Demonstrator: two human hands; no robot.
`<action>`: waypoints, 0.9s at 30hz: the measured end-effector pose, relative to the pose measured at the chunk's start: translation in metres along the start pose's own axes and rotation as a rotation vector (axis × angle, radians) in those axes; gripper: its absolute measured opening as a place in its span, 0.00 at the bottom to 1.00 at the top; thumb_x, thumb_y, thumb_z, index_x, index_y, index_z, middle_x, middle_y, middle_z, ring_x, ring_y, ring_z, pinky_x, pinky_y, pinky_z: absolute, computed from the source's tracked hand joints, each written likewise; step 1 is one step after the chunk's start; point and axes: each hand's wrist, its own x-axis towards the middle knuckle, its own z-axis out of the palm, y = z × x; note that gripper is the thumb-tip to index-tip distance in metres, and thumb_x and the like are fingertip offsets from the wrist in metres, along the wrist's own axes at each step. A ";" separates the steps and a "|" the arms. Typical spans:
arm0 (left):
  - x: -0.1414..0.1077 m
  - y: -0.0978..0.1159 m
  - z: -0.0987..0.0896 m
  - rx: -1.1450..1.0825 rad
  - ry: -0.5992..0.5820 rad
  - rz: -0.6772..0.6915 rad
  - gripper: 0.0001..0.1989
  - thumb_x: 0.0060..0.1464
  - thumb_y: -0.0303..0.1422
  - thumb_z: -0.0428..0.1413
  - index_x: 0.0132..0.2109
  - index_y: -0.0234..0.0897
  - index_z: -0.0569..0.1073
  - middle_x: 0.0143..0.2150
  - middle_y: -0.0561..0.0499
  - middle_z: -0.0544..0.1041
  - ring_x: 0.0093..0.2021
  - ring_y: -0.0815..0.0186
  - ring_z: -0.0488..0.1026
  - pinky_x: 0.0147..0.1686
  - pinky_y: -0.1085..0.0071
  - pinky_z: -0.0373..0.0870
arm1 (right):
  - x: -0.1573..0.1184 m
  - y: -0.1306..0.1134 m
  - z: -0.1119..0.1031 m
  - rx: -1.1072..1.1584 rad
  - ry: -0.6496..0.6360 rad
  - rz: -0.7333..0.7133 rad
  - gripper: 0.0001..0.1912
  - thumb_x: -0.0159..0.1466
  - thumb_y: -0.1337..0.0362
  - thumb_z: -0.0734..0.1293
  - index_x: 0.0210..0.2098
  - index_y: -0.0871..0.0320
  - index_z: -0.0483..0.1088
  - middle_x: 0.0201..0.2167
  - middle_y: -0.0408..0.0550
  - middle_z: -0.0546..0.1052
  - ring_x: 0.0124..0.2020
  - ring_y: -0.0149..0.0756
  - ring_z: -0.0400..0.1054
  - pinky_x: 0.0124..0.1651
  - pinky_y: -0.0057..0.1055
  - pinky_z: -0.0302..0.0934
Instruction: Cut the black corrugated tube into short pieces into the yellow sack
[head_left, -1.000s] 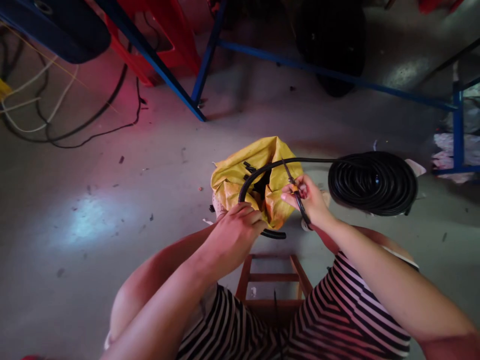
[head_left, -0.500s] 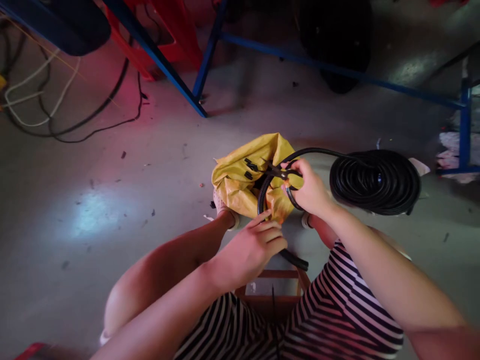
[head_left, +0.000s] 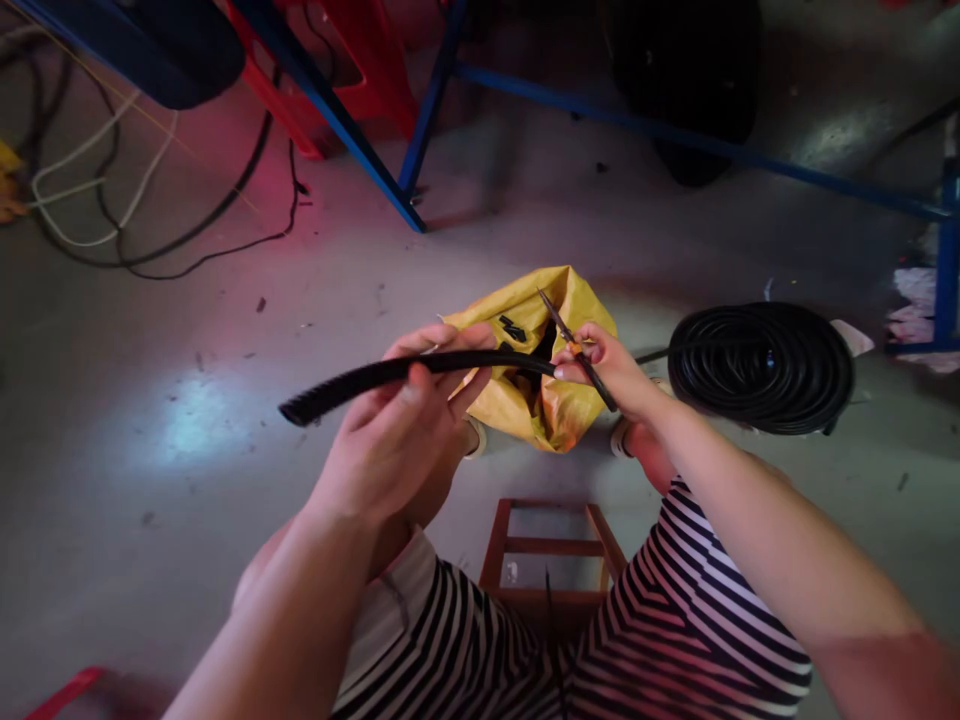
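From my end this looks like a workshop: dark scraps (head_left: 261,304) litter the grey floor (head_left: 360,270), cables (head_left: 247,178) trail across it, and a coil of black tubing (head_left: 761,370) lies near blue metal framing (head_left: 352,140).

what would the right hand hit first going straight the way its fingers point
The right hand would most likely meet the black tube right in front of it, then the left hand beyond, though depth is unclear.
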 end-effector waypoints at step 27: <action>0.043 -0.039 0.016 1.026 0.144 0.318 0.09 0.63 0.34 0.57 0.48 0.41 0.77 0.45 0.48 0.80 0.48 0.59 0.76 0.51 0.63 0.70 | -0.056 -0.022 0.017 0.083 0.072 0.035 0.28 0.47 0.52 0.82 0.32 0.53 0.61 0.25 0.36 0.68 0.26 0.30 0.63 0.32 0.30 0.59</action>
